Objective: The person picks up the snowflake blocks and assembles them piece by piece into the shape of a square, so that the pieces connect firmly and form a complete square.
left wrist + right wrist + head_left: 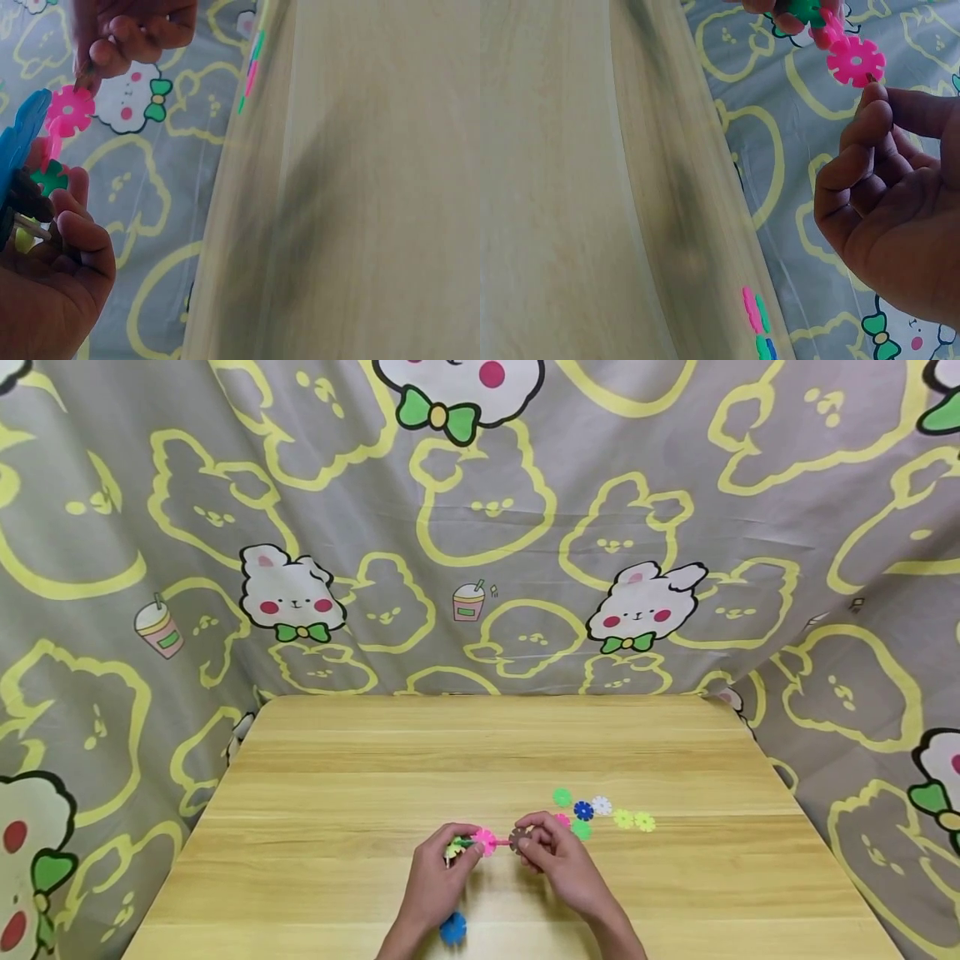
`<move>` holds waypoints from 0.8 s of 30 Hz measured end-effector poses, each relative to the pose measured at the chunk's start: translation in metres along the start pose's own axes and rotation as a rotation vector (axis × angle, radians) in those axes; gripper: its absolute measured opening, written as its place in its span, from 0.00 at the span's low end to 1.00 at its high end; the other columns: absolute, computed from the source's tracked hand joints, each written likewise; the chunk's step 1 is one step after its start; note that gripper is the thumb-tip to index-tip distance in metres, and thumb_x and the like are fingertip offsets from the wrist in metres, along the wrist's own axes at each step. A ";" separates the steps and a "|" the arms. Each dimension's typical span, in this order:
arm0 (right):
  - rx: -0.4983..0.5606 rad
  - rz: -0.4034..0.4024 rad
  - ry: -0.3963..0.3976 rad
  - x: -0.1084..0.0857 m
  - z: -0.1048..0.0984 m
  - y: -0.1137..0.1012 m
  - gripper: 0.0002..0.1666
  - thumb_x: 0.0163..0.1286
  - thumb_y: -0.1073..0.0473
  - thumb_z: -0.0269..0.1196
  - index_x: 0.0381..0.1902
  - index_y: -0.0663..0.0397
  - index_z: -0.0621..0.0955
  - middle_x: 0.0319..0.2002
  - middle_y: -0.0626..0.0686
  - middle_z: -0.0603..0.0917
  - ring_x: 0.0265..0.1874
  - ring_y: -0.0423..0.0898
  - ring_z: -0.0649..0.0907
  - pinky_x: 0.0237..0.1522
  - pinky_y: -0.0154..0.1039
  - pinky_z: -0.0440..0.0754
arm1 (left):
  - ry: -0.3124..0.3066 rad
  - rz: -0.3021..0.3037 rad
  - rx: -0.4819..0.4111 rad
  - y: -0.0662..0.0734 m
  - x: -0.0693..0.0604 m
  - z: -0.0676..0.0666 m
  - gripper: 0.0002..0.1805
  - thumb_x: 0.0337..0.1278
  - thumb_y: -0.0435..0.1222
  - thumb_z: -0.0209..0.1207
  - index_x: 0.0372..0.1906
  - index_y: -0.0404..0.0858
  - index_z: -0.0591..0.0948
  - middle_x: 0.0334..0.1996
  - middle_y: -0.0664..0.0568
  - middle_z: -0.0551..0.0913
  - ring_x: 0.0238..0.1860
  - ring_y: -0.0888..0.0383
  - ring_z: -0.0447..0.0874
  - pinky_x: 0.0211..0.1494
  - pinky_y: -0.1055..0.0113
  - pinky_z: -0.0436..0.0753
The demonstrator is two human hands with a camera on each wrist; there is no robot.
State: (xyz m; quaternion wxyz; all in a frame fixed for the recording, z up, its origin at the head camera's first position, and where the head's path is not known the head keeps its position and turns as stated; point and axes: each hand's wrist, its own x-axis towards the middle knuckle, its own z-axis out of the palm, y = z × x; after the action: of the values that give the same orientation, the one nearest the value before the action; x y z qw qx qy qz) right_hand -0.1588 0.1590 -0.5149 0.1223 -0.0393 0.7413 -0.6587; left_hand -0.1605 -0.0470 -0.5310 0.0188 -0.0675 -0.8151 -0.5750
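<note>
Above the near tabletop (337,793), the left hand (437,874) grips linked discs (485,842), seemingly to steady them, while the right hand (564,863) pinches a brown disc (517,839) at their right end, apparently for alignment.

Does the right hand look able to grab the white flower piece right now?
Probably not straight away: the right hand pinches a brown piece, though no hand covers the white piece nearby.

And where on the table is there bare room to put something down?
Bare table lies left of the left hand, between the loose discs and the curtain, and right of the yellow discs. It is crowded just beyond the right hand and between the hands, around the linked discs.
</note>
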 end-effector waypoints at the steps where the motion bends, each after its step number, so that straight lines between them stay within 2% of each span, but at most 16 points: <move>1: -0.001 0.001 0.005 0.000 0.001 0.000 0.19 0.70 0.58 0.59 0.54 0.62 0.74 0.37 0.63 0.81 0.30 0.45 0.80 0.34 0.35 0.81 | 0.002 -0.004 -0.001 0.000 0.000 0.000 0.08 0.58 0.46 0.64 0.42 0.54 0.83 0.34 0.59 0.82 0.26 0.65 0.72 0.29 0.76 0.73; 8: 0.003 0.000 0.062 0.001 0.006 0.001 0.17 0.70 0.62 0.59 0.52 0.67 0.74 0.41 0.65 0.83 0.33 0.48 0.83 0.37 0.39 0.84 | -0.006 -0.018 0.008 0.000 0.001 0.004 0.08 0.60 0.46 0.63 0.42 0.52 0.83 0.41 0.60 0.84 0.36 0.65 0.77 0.41 0.74 0.77; 11: -0.001 0.002 0.078 0.002 0.008 0.001 0.17 0.70 0.62 0.59 0.53 0.67 0.74 0.41 0.63 0.83 0.34 0.46 0.82 0.38 0.40 0.84 | 0.006 -0.012 0.014 -0.001 0.001 0.004 0.08 0.60 0.46 0.63 0.43 0.52 0.83 0.41 0.60 0.84 0.36 0.65 0.77 0.41 0.74 0.77; 14: -0.013 0.007 0.073 0.003 0.009 0.001 0.18 0.71 0.61 0.58 0.55 0.65 0.75 0.41 0.65 0.83 0.34 0.46 0.83 0.38 0.40 0.84 | 0.021 -0.004 0.022 -0.002 0.001 0.004 0.10 0.59 0.45 0.63 0.44 0.50 0.83 0.41 0.60 0.84 0.34 0.66 0.76 0.38 0.74 0.76; 17: -0.032 0.000 0.068 0.005 0.008 0.001 0.17 0.73 0.60 0.56 0.57 0.61 0.75 0.41 0.66 0.83 0.33 0.49 0.83 0.37 0.41 0.85 | 0.018 0.002 0.006 -0.002 0.001 0.003 0.12 0.60 0.43 0.63 0.48 0.50 0.82 0.38 0.59 0.83 0.27 0.68 0.73 0.30 0.75 0.74; 21: -0.031 -0.004 0.102 0.006 0.005 -0.002 0.15 0.74 0.61 0.55 0.56 0.59 0.73 0.39 0.67 0.84 0.31 0.54 0.84 0.36 0.43 0.85 | -0.034 0.002 -0.025 -0.002 0.001 0.002 0.17 0.61 0.41 0.62 0.55 0.53 0.78 0.37 0.57 0.83 0.19 0.69 0.69 0.21 0.74 0.71; 24: 0.011 0.005 0.147 0.008 0.003 -0.004 0.11 0.73 0.64 0.55 0.51 0.58 0.73 0.39 0.67 0.84 0.31 0.55 0.84 0.35 0.41 0.85 | -0.080 -0.001 -0.013 -0.002 0.001 0.000 0.20 0.61 0.42 0.62 0.58 0.55 0.76 0.34 0.57 0.83 0.18 0.70 0.68 0.21 0.74 0.71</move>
State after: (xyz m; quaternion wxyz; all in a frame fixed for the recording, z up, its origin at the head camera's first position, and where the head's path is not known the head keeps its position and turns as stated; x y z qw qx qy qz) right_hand -0.1661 0.1535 -0.5120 0.0695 0.0117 0.7449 -0.6634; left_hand -0.1619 -0.0471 -0.5326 -0.0146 -0.0900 -0.8115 -0.5772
